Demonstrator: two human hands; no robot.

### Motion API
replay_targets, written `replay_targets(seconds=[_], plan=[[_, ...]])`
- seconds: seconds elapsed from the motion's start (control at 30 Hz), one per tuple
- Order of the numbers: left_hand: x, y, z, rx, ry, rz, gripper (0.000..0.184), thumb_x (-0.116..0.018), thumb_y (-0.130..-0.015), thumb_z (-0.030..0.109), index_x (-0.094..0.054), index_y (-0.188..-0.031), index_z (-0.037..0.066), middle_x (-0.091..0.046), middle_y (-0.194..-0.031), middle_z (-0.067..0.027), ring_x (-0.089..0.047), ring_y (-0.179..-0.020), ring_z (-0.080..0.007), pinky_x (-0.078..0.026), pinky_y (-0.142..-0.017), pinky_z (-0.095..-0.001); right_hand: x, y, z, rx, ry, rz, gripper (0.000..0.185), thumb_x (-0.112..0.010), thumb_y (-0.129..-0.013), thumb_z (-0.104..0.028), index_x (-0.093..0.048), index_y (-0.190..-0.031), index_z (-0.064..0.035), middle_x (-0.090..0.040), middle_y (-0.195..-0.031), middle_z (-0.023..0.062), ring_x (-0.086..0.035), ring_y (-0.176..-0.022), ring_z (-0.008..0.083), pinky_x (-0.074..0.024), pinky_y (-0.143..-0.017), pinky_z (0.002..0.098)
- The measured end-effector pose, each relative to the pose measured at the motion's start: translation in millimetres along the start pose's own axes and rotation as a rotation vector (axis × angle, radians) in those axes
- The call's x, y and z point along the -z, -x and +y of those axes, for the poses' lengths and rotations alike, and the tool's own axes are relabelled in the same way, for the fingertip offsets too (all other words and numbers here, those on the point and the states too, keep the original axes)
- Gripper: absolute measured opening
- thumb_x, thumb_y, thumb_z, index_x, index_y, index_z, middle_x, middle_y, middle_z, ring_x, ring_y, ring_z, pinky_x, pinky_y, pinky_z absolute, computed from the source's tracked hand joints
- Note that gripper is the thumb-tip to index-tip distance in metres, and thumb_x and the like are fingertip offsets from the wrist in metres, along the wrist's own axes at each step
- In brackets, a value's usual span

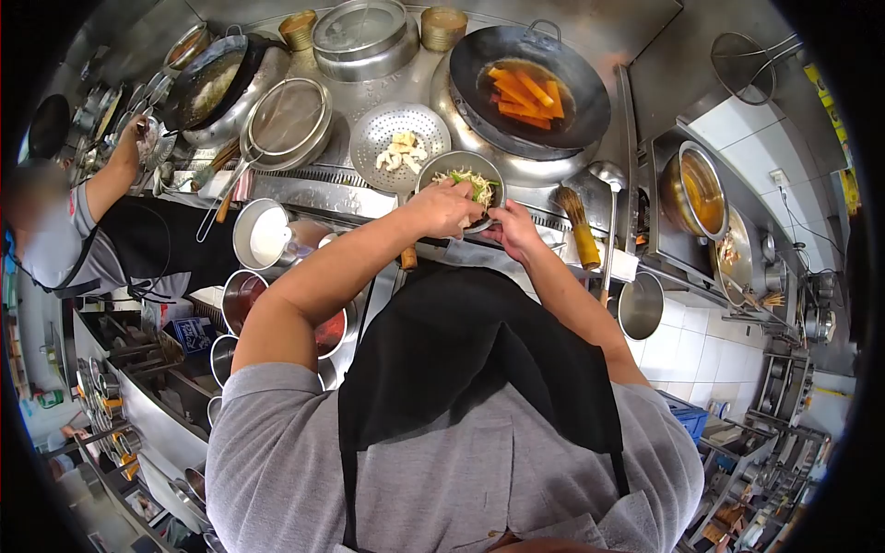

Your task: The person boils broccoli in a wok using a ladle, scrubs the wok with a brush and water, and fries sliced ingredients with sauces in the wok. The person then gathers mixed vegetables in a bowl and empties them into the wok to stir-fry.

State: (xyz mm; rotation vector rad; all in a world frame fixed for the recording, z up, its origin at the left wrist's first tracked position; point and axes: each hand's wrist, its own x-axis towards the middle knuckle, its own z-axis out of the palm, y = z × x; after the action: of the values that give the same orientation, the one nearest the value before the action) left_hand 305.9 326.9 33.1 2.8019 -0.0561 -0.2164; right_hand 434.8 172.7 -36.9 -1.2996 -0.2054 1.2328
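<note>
Fisheye view from head height, forward and down, close above left hand (446, 208) and right hand (515, 230)

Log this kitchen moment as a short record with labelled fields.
Left hand: left hand, fingers inside a round metal bowl, at the pale sprouts and green pieces
Right hand: right hand, gripping the bowl's near right rim
Beside the bowl: round perforated metal strainer bearing pale chunks
Behind, right: large black wok with orange strips in liquid
Right of hands: yellow-handled brush
Nearby person: co-worker's hand, far left
</note>
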Motion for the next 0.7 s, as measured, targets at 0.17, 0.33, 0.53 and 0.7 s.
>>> replay_targets(seconds=[0.17, 0.33, 0.53, 0.7], plan=[[-6.9, -0.7, -10.6, -0.011, 0.076, 0.041, 0.027, -0.067, -0.072, 0.017, -0.060, -0.098, 0.017, -0.056, -0.103, -0.0102, -0.058, -0.098, -0.0317, -0.046, -0.087, -0.0417, -1.5, -0.4, -0.2, -0.013, -0.019, -0.016, 0.023, -0.051, -0.085, -0.005, -0.055, -0.108, -0.0060, -0.063, -0.093, 0.0075, -0.063, -0.079, 0.0180, -0.0557, -0.064, 0.0320], [-3.2, -0.2, -10.5, 0.050, 0.205, 0.205, 0.029, -0.064, -0.070, 0.013, -0.057, -0.098, 0.012, -0.059, -0.091, -0.0167, -0.059, -0.091, -0.0377, -0.048, -0.079, -0.0465, -1.1, -2.9, -1.5, -0.036, -0.041, -0.010, 0.021, -0.052, -0.085, -0.005, -0.054, -0.106, -0.0062, -0.062, -0.094, 0.0071, -0.062, -0.078, 0.0172, -0.0552, -0.063, 0.0321], [26.3, -3.7, -20.6, 0.054, 0.336, 0.260, 0.032, -0.064, -0.070, 0.011, -0.055, -0.100, 0.009, -0.062, -0.090, -0.0168, -0.063, -0.082, -0.0337, -0.050, -0.071, -0.0426, 4.5, -7.3, 2.6, -0.079, -0.019, -0.003, 0.022, -0.051, -0.086, -0.005, -0.053, -0.107, -0.0073, -0.062, -0.096, 0.0082, -0.063, -0.079, 0.0191, -0.0543, -0.066, 0.0321], [93.2, 3.0, -46.5, 0.242, 0.588, 0.253, 0.031, -0.060, -0.079, 0.010, -0.053, -0.109, 0.008, -0.066, -0.100, -0.0156, -0.066, -0.087, -0.0273, -0.051, -0.075, -0.0371, 8.9, -6.7, 1.1, -0.087, -0.005, 0.016, 0.021, -0.050, -0.087, -0.006, -0.053, -0.107, -0.0075, -0.062, -0.094, 0.0078, -0.063, -0.077, 0.0202, -0.0540, -0.065, 0.0323]])
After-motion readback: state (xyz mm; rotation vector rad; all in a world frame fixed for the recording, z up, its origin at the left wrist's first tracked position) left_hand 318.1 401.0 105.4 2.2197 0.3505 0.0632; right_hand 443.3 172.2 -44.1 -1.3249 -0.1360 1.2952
